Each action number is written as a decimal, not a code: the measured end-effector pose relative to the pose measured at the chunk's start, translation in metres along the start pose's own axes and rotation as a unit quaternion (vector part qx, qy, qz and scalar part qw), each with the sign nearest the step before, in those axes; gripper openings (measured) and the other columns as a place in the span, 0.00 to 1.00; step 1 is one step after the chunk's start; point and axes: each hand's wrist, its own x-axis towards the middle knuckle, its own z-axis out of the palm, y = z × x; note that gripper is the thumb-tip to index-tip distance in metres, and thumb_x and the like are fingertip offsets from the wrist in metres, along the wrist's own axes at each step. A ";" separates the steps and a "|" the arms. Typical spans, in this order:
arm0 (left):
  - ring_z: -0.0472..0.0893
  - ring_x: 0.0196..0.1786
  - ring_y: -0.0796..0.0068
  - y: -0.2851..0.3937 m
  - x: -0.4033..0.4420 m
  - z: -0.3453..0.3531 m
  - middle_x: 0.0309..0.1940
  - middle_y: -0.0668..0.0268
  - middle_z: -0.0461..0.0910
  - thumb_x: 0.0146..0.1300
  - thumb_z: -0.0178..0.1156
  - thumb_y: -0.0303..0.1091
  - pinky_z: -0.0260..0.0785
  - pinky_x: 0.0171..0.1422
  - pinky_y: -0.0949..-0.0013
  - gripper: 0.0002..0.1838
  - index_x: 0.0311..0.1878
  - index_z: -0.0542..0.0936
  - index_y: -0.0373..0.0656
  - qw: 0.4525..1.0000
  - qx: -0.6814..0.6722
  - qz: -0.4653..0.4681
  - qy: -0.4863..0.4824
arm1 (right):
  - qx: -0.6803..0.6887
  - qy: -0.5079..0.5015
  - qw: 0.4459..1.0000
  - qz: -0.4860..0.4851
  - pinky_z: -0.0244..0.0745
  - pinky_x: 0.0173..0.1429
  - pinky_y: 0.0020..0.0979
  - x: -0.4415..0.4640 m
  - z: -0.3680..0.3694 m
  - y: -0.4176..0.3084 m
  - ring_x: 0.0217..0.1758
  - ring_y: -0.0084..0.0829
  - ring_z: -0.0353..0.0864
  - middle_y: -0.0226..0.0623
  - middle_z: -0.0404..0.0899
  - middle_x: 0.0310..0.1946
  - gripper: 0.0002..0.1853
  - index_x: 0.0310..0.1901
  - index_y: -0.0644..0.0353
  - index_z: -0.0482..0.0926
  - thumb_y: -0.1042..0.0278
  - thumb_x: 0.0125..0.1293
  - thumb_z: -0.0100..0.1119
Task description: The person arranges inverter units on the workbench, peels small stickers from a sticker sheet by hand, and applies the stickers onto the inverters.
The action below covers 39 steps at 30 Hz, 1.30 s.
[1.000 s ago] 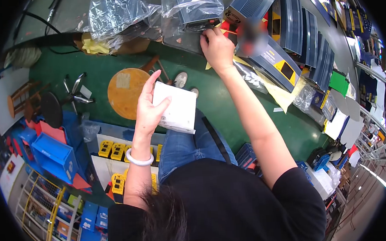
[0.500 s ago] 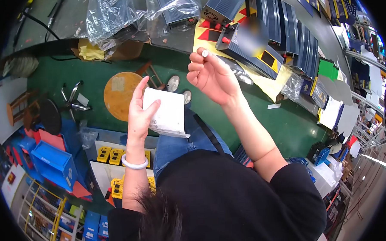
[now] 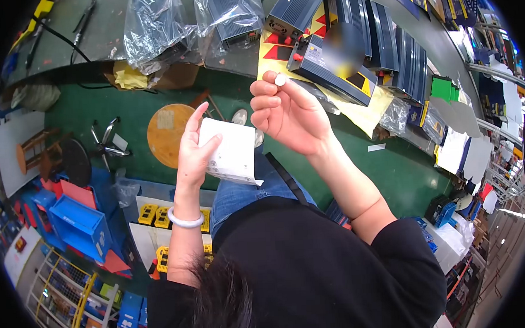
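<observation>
My left hand (image 3: 193, 155) grips a white sheet (image 3: 234, 149), thumb laid across its face and fingers behind. Small round marks show along the sheet's lower edge. A small round white sticker (image 3: 280, 79) sits between the thumb and index finger of my right hand (image 3: 295, 117), its other fingers curled. Just beyond that hand lies a dark finned metal device (image 3: 324, 71) with red terminals and a yellow-edged end, on yellow paper (image 3: 363, 120) at the bench edge. The two hands are apart.
More finned devices (image 3: 380, 33) stand in a row along the bench (image 3: 228, 59). Others lie in clear plastic bags (image 3: 151, 31). Below are a round wooden stool (image 3: 169, 141), a blue bin (image 3: 80, 222) and a crate with yellow parts (image 3: 162, 216). A green block (image 3: 444, 90) rests farther right.
The view has shifted slightly, so the stool and bins appear farther right. My right hand has turned a little, and the round sticker sits slightly lower. Both hands keep their hold.
</observation>
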 end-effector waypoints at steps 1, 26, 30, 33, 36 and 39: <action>0.78 0.49 0.81 0.001 0.000 0.001 0.48 0.66 0.77 0.60 0.57 0.15 0.71 0.58 0.75 0.37 0.73 0.60 0.38 1.000 0.001 0.000 0.001 | 0.003 0.000 1.000 0.001 0.72 0.47 0.25 0.000 0.002 0.000 0.38 0.20 0.71 0.27 0.69 0.38 0.06 0.46 0.55 0.71 0.64 0.76 0.49; 0.79 0.55 0.72 0.043 -0.038 0.017 0.56 0.56 0.76 0.69 0.54 0.21 0.74 0.58 0.68 0.32 0.74 0.55 0.37 0.971 -0.147 0.166 0.087 | -0.661 0.125 0.739 0.051 0.76 0.52 0.26 -0.041 -0.022 0.047 0.43 0.20 0.81 0.33 0.85 0.42 0.18 0.51 0.67 0.81 0.62 0.66 0.66; 0.80 0.50 0.76 0.048 -0.060 0.022 0.53 0.58 0.78 0.68 0.59 0.26 0.75 0.51 0.73 0.27 0.69 0.64 0.37 0.987 -0.147 0.061 0.022 | -0.621 0.148 0.768 -0.047 0.76 0.50 0.25 -0.042 -0.003 0.038 0.43 0.18 0.81 0.33 0.85 0.41 0.14 0.50 0.65 0.81 0.65 0.68 0.64; 0.82 0.44 0.81 0.041 -0.081 0.032 0.46 0.66 0.82 0.65 0.64 0.27 0.73 0.47 0.79 0.18 0.57 0.77 0.35 0.999 0.004 0.039 -0.004 | -0.581 0.154 0.793 -0.098 0.76 0.50 0.24 -0.043 -0.002 0.034 0.43 0.18 0.81 0.33 0.85 0.42 0.14 0.49 0.65 0.81 0.65 0.68 0.64; 0.82 0.40 0.83 0.043 -0.086 0.040 0.42 0.67 0.83 0.65 0.63 0.25 0.73 0.45 0.79 0.16 0.56 0.78 0.35 0.998 0.025 0.049 -0.038 | -0.549 0.144 0.815 -0.119 0.75 0.51 0.25 -0.044 0.004 0.032 0.44 0.17 0.81 0.33 0.84 0.42 0.12 0.47 0.64 0.80 0.65 0.68 0.63; 0.82 0.38 0.83 0.039 -0.085 0.038 0.37 0.68 0.83 0.65 0.63 0.25 0.72 0.44 0.80 0.12 0.51 0.80 0.36 0.998 0.022 0.054 -0.036 | -0.534 0.157 0.822 -0.124 0.75 0.52 0.25 -0.047 0.003 0.031 0.44 0.17 0.80 0.33 0.84 0.42 0.12 0.46 0.64 0.80 0.65 0.67 0.64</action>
